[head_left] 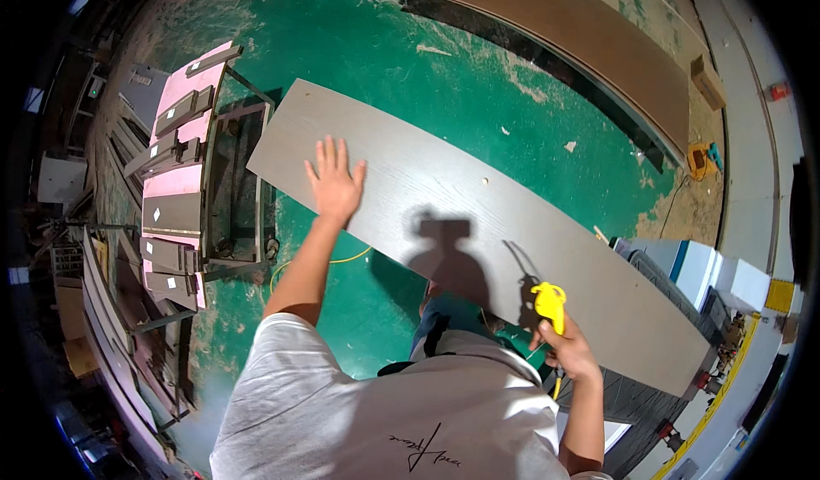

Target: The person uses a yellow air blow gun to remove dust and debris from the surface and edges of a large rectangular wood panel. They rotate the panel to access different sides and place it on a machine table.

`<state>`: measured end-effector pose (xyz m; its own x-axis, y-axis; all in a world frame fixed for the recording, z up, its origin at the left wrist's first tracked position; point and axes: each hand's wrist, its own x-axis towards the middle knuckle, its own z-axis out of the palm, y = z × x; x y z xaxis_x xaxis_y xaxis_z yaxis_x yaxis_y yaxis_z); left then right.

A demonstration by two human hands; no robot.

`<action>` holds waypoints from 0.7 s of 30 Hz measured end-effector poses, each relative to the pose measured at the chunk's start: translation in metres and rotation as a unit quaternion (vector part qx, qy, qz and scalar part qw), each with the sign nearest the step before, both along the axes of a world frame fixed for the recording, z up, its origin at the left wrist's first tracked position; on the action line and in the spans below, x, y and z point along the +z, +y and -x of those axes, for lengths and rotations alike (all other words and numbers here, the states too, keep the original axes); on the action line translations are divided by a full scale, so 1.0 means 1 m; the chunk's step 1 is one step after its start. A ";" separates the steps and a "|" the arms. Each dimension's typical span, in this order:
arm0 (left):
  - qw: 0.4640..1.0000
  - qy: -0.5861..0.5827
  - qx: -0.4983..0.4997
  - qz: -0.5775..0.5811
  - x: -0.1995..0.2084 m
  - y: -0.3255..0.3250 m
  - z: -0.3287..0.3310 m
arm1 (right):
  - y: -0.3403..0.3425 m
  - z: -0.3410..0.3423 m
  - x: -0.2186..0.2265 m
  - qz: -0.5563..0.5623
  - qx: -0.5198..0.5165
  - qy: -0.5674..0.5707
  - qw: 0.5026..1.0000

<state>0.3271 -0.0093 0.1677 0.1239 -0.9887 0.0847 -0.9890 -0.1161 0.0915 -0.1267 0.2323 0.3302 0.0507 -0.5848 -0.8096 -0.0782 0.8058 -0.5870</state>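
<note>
A long grey-brown wood-grain panel point(410, 168) lies in front of me, running from the upper left to the lower right. On its left part rests my left hand point(335, 185), palm down with the fingers spread. My right hand point(568, 349) is wrapped round a yellow air blow gun point(549, 302), held over the panel's near edge. Below that hand a short piece of yellow hose point(558, 386) shows. Shadows of my head and of the blow gun fall across the panel's middle.
At the left, a cart with a pink top point(175, 179) carries several dark strips and boards. A large brown board point(555, 40) lies at the far right. The machine point(696, 266) with a black ribbed surface stands by the panel's right end. Debris dots the green floor point(316, 36).
</note>
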 end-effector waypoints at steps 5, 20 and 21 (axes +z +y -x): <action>0.996 0.025 -0.085 0.011 0.000 0.071 0.093 | 0.075 0.054 0.009 0.006 -0.109 -0.008 0.994; 0.994 -0.001 0.076 0.080 -0.006 0.011 0.005 | 0.112 0.082 0.008 0.000 0.025 0.037 0.999; 0.992 0.001 0.090 0.091 -0.003 0.007 0.003 | 0.109 0.079 0.007 0.002 0.037 0.040 0.999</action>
<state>0.3244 -0.0024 0.1647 0.2970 -0.9188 0.2600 -0.9536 -0.2716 0.1296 -0.2054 0.3410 0.3368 0.0294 -0.5855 -0.8102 -0.1847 0.7934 -0.5800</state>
